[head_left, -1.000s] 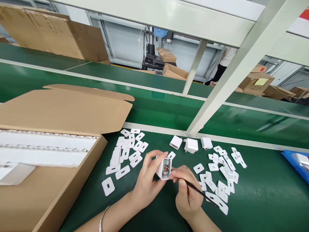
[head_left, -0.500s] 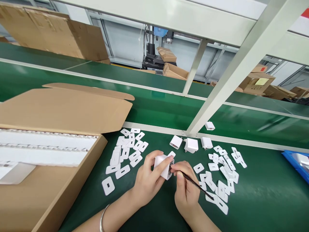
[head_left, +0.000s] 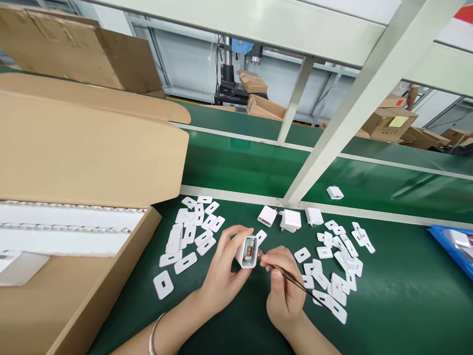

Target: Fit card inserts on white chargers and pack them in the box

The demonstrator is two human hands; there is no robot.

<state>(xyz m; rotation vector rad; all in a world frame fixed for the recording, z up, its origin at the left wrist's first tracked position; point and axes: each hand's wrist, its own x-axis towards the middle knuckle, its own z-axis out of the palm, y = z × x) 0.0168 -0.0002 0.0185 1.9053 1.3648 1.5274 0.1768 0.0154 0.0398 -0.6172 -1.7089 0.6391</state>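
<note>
My left hand is closed around a white charger housing, whose open end faces me. Inside it a circuit board with a reddish-orange part shows. Dark tweezers are gripped in my right hand, their tips close to the housing's right rim; whether they touch it I cannot tell. White face plates with rectangular slots lie in a left group and a right group. Behind my hands stand several white chargers, with another charger on the conveyor.
An open cardboard box with white inserts takes up the left side, its lid raised. A slanted metal post rises from the bench edge beyond the chargers. At the right edge lies a blue tray.
The housing has turned so its open end and inner board show. The tweezers have come out from its opening, and their arms look more spread. The box lid has swung up; the conveyor charger has shifted right.
</note>
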